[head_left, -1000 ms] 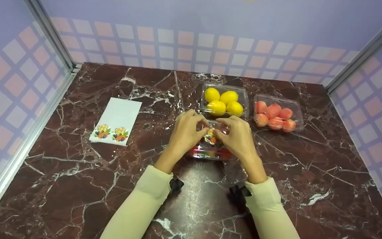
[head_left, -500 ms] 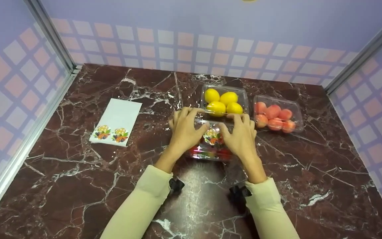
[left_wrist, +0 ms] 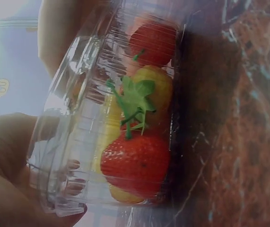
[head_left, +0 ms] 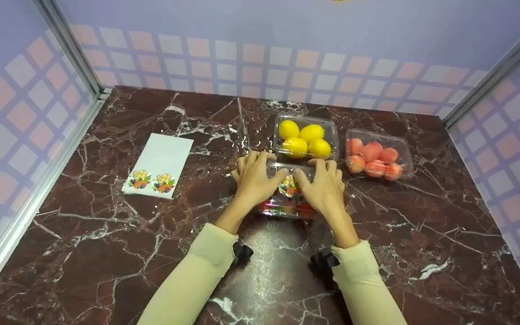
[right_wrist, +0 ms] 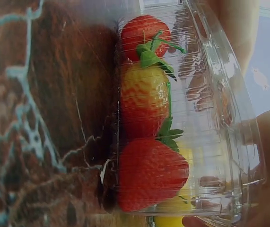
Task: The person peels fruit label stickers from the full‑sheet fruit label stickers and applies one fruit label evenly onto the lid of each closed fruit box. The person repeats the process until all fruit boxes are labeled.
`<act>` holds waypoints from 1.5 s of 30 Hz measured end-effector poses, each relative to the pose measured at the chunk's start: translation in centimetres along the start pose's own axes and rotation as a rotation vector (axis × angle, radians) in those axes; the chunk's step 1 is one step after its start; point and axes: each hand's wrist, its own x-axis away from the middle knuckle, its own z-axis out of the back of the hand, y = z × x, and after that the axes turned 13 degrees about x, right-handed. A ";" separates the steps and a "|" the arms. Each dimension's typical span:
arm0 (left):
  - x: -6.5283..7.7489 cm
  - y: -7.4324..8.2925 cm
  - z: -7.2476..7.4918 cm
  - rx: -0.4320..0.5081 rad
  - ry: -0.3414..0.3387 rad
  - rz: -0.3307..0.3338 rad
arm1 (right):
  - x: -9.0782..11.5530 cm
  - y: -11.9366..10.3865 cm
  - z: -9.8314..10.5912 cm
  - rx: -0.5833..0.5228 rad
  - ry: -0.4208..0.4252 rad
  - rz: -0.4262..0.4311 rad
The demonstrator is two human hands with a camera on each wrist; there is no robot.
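Between the hands, a clear plastic clamshell box (head_left: pixel 282 210) sits lid down on the tabletop. Strawberries (left_wrist: pixel 137 163) show through its near wall in both wrist views, one of them partly yellow (right_wrist: pixel 144 97). A fruit-printed sticker (head_left: pixel 289 186) lies on the lid. The left hand (head_left: pixel 254 180) holds the box's left side, its fingers bent over the far edge and its thumb at the sticker's left edge. On the other side the right hand (head_left: pixel 326 187) grips the box likewise, thumb by the sticker's right edge. Some fingertips are hidden behind the box.
A white sheet (head_left: pixel 165 153) with two fruit stickers lies to the left. Just behind the held box stands a clear box (head_left: pixel 331 132) of several lemons. Right of it is a clear box (head_left: pixel 403 150) of several peach-like fruits. Patterned walls (head_left: pixel 260 58) enclose the marble-look table.
The fingertips, gathered around the sticker a second ago, have spread out to the box's sides and far edge. Both thumbs now rest at the sticker's edges. The box has barely moved.
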 end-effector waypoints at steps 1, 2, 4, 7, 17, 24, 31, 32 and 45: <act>0.0 0.0 0.0 -0.001 0.001 0.003 | 0.0 0.0 -0.1 -0.004 0.000 0.004; 0.0 0.0 0.0 0.000 0.002 0.006 | 0.0 0.0 -0.1 -0.008 0.000 0.007; 0.1 0.0 -0.1 0.005 0.004 0.011 | 0.0 0.0 -0.2 -0.016 -0.002 0.015; 0.1 0.0 -0.1 0.011 0.009 0.017 | 0.0 -0.1 -0.2 -0.022 -0.004 0.019; 0.1 -0.1 -0.3 0.003 0.021 0.026 | 0.2 -0.3 -0.5 -0.009 0.011 0.028; 0.0 -0.2 -0.4 -0.003 0.026 0.026 | 0.1 -0.2 -0.5 -0.001 0.006 0.033; -0.1 -0.3 0.0 -0.010 -0.015 0.027 | 0.1 0.2 0.1 -0.006 -0.037 0.047; -0.2 -0.3 0.1 -0.006 -0.021 0.022 | 0.1 0.2 0.2 -0.010 -0.043 0.049; -0.2 -0.6 1.2 0.028 -0.079 0.006 | -0.2 1.2 1.1 -0.018 -0.120 0.096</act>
